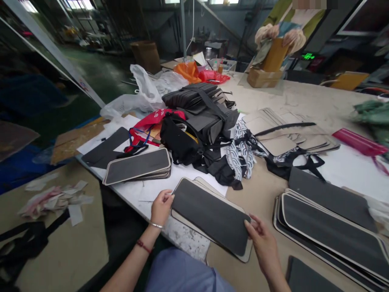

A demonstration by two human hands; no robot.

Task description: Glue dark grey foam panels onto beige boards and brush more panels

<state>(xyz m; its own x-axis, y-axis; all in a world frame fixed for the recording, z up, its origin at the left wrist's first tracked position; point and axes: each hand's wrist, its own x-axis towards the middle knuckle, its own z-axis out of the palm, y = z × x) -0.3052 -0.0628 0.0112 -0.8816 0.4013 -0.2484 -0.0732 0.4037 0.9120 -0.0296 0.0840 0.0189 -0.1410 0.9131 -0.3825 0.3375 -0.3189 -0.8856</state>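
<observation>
Head view: dark panel [212,215] sits between the two grips, over a pale board [248,250] that pokes out along the near edge and right end. Left grip [162,205] is closed to a pinch at the panel's left end, thumb at the edge, fingers curled. Right grip [260,235] has its thumb on top of the right end, fingers partly hidden past the edge; reads as a narrow pinch too. Can't tell if panel is lifted off the board or resting on it. Handling, my read: light, thin, fairly stiff, maybe some mid-span flex if held by the ends alone. Matt face, probably not slippery; not fragile, but corners could scuff. Best hold: opposite short ends, thumbs on top, fingertips under, off the middle. Similar pieces: left stack [138,164] beyond and left of left grip, right stack [331,233] right of right grip, both on the desk [306,95]. Black bag [179,138] lies beyond the grips, apart from the panel.
</observation>
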